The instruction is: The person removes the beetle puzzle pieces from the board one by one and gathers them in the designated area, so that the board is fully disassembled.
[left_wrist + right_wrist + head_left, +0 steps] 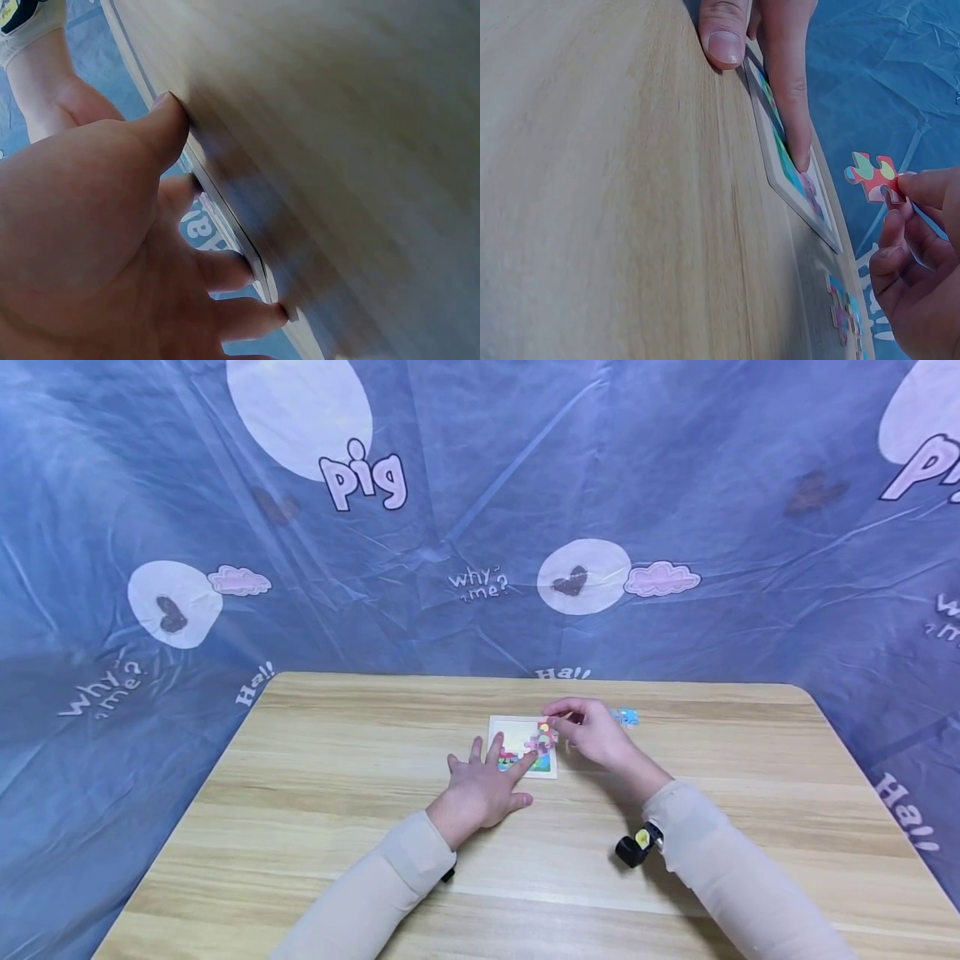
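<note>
Right-hand fingers [930,188] pinch a puzzle piece [873,180], knob [850,175] pointing away.

Bare left hand [483,787], head view lower centre, palm down, fingers spread; bare right hand [594,732], centre-right, pinching.

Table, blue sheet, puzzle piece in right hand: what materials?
Table: wood or wood-look laminate, low sheen; streaky grain.
Blue sheet: thin plastic or fabric, slightly glossy; bright creases.
Puzzle piece: likely cardboard or thin wood, printed; pale edge.
</note>
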The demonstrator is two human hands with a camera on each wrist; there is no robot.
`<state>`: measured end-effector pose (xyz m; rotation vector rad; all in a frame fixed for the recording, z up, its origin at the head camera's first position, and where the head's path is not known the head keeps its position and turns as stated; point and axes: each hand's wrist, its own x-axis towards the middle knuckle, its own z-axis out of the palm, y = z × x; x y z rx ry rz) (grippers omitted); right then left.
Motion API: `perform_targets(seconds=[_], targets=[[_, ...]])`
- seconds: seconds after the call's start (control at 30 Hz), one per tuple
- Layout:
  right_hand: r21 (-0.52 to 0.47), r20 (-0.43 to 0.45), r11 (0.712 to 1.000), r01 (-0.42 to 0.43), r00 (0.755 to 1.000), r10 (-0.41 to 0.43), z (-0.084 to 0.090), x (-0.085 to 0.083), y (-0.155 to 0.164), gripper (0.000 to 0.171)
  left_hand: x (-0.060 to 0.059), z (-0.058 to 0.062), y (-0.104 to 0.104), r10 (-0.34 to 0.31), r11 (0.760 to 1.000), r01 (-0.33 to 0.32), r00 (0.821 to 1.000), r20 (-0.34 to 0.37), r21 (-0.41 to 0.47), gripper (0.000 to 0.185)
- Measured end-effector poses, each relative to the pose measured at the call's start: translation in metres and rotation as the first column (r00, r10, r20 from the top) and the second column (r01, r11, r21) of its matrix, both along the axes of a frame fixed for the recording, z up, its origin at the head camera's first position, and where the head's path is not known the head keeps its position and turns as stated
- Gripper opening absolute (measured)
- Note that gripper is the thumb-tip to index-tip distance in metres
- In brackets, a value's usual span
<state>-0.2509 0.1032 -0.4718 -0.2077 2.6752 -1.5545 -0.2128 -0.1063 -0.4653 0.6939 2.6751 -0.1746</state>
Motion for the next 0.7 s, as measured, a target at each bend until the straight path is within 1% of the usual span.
perform_targets(seconds=[0.33, 0.53, 0.7], targets=[[0.005, 0.007, 1.000, 0.019, 1.000, -0.020, 0.003, 0.003, 0.010, 0.024, -0.001, -0.003, 0.000, 0.005, 1.000, -0.005, 1.000, -0.007, 0.013, 0.066], [-0.009, 0.041, 0.999, 0.031, 0.999, -0.030, 0.004, 0.005, 0.018, 0.025, -0.002, -0.004, 0.000, -0.001, 1.000, 0.002, 1.000, -0.015, 0.012, 0.066], [0.015, 0.028, 0.999, 0.033, 0.999, -0.034, 0.003, 0.008, 0.025, 0.026, -0.001, -0.005, -0.001, -0.009, 1.000, 0.009, 1.000, -0.024, 0.004, 0.065]])
